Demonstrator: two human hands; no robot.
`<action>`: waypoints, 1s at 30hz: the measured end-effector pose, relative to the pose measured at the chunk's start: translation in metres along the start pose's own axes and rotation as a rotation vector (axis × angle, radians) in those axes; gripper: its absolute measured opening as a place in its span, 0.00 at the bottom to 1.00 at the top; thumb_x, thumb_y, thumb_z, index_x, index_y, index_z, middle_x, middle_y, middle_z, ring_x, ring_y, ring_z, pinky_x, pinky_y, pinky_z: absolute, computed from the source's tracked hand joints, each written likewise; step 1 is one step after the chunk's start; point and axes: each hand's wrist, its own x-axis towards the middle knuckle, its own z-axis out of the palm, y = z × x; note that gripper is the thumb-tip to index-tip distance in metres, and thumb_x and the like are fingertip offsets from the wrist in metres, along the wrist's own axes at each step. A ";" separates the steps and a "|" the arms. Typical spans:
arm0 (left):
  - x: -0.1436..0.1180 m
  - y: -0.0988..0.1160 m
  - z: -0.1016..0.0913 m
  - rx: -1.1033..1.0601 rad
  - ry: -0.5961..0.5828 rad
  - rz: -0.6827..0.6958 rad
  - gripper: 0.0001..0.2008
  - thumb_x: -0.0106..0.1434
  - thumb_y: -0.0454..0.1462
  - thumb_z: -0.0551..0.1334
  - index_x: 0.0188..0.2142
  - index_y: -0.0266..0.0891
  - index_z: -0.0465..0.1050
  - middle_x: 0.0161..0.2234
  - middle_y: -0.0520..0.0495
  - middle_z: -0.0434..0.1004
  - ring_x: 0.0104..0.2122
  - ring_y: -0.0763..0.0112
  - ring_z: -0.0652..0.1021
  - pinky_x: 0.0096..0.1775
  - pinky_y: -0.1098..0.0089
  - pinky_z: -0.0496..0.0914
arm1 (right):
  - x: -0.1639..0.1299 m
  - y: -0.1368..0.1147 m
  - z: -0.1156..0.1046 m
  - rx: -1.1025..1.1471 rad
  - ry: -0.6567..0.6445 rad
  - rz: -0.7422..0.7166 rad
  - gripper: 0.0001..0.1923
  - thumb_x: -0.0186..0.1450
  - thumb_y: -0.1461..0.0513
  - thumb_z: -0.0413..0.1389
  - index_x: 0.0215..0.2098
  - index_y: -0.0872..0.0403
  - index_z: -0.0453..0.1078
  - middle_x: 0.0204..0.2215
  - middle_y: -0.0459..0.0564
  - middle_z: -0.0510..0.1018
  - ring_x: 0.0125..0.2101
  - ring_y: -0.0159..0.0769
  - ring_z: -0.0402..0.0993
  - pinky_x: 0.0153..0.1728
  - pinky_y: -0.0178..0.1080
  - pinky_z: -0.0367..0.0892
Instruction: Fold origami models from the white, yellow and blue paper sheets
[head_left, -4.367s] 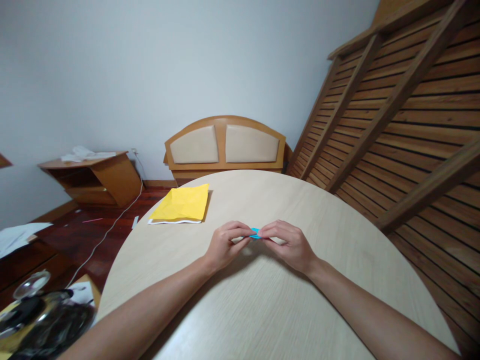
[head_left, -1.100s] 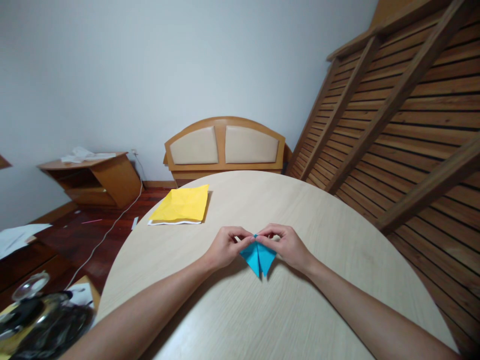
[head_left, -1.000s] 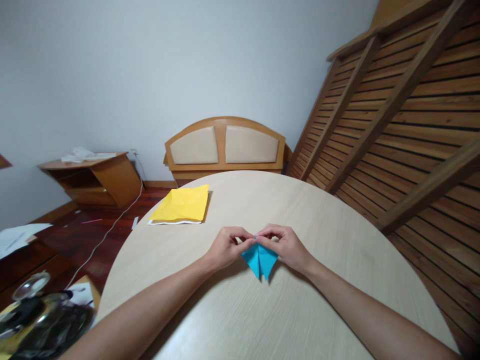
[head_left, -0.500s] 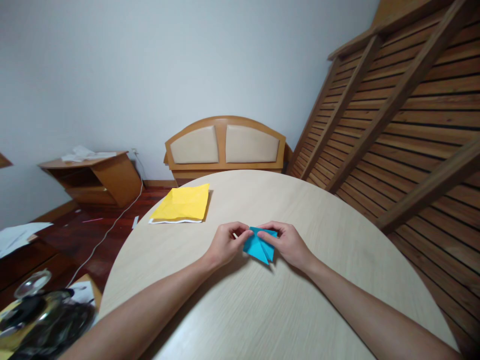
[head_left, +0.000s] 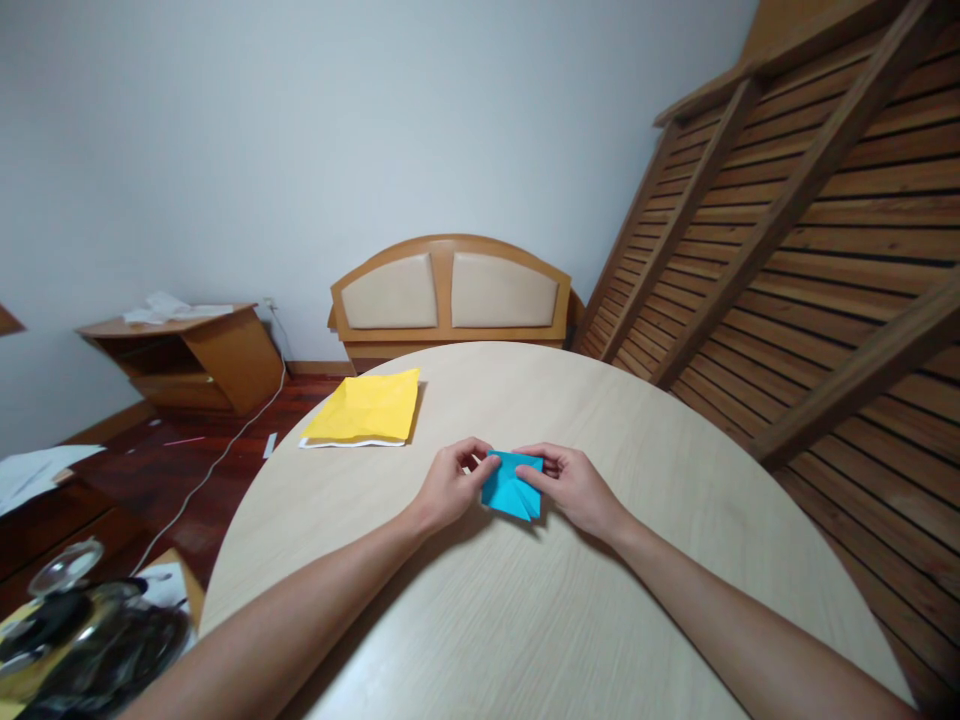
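A small blue folded sheet of paper (head_left: 510, 492) is held just over the round table (head_left: 465, 620), with creases fanning toward its lower right corner. My left hand (head_left: 454, 482) pinches its upper left edge between thumb and fingers. On the other side, my right hand (head_left: 574, 485) grips the upper right part, its thumb lying across the front face. The fingers behind the paper are partly hidden.
Yellow paper (head_left: 367, 408) over a white sheet lies at the table's far left edge. A slatted wooden frame (head_left: 750, 240) leans at the right. Beyond the table stands a headboard (head_left: 450, 290); a low cabinet (head_left: 225, 360) is at left.
The blue paper has shifted slightly left, and its two lower flaps have come closer together into a squarer outline. Both hands keep their hold on it.
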 end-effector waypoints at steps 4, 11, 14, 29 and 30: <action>0.006 -0.006 -0.004 -0.107 0.071 -0.066 0.17 0.59 0.49 0.65 0.32 0.36 0.72 0.26 0.51 0.72 0.23 0.73 0.70 0.26 0.72 0.65 | 0.001 0.003 -0.001 0.082 0.024 0.068 0.29 0.59 0.54 0.65 0.56 0.55 0.67 0.36 0.52 0.82 0.33 0.37 0.79 0.34 0.40 0.73; 0.010 -0.003 -0.005 -0.174 0.104 -0.180 0.20 0.52 0.51 0.69 0.28 0.36 0.71 0.23 0.53 0.69 0.21 0.75 0.69 0.24 0.74 0.63 | 0.000 -0.003 -0.007 -0.011 -0.061 -0.028 0.20 0.69 0.55 0.55 0.56 0.54 0.68 0.31 0.47 0.79 0.30 0.33 0.75 0.32 0.37 0.70; 0.010 -0.004 -0.005 -0.185 0.076 -0.211 0.20 0.51 0.51 0.70 0.28 0.36 0.72 0.21 0.53 0.69 0.20 0.74 0.69 0.23 0.74 0.62 | -0.002 -0.006 -0.011 -0.114 -0.081 -0.100 0.17 0.70 0.56 0.54 0.53 0.53 0.73 0.38 0.51 0.80 0.39 0.37 0.77 0.39 0.40 0.71; 0.006 -0.013 -0.003 -0.060 -0.050 -0.221 0.16 0.57 0.44 0.67 0.38 0.33 0.79 0.27 0.47 0.78 0.24 0.72 0.73 0.27 0.72 0.65 | -0.003 -0.012 -0.020 -0.445 -0.125 -0.236 0.12 0.70 0.55 0.56 0.39 0.51 0.80 0.34 0.51 0.80 0.35 0.38 0.75 0.37 0.40 0.69; 0.005 -0.014 -0.002 -0.036 -0.056 -0.212 0.17 0.58 0.44 0.67 0.41 0.33 0.79 0.27 0.47 0.78 0.25 0.71 0.73 0.28 0.72 0.65 | -0.003 -0.013 -0.020 -0.475 -0.116 -0.260 0.13 0.70 0.55 0.56 0.38 0.51 0.80 0.33 0.51 0.79 0.35 0.38 0.74 0.36 0.40 0.69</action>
